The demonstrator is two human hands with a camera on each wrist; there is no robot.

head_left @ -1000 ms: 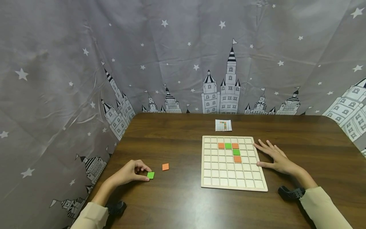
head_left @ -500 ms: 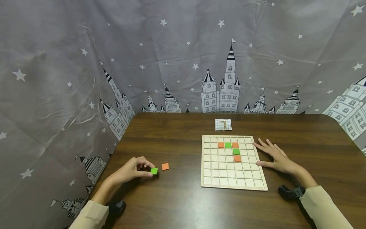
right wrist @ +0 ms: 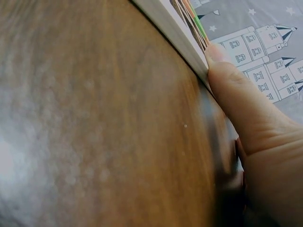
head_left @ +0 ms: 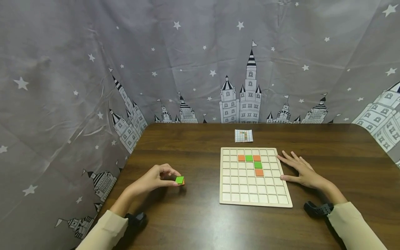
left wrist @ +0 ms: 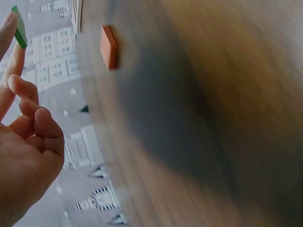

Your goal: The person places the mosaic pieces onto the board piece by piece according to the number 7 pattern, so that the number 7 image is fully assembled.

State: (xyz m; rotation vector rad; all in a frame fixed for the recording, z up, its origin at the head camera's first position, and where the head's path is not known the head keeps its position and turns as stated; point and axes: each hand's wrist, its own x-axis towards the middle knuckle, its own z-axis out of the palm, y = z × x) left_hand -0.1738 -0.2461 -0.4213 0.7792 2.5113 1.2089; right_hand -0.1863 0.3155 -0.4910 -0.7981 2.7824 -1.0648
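Note:
My left hand [head_left: 158,179] pinches a small green square tile [head_left: 179,180] between thumb and fingertips. In the head view it overlaps a loose orange tile [head_left: 183,182], of which one corner shows; the left wrist view has that orange tile [left wrist: 109,48] lying on the wood, with the green one [left wrist: 19,27] held clear of it. A pale wooden grid board [head_left: 231,191] lies right of centre, with several orange and green tiles set in its upper cells. My right hand [head_left: 302,174] has its fingers spread, thumb and fingertips touching the board's right edge.
Behind the board lies a small card [head_left: 243,136] printed with a coloured grid. The brown wooden table [head_left: 200,222] ends at a grey curtain [head_left: 187,52] with castles and stars. Dark bands sit at both wrists, below the sleeves.
My left hand has carried the green tile up off the table and rightward, over the loose orange tile. The right hand keeps its place at the board's edge.

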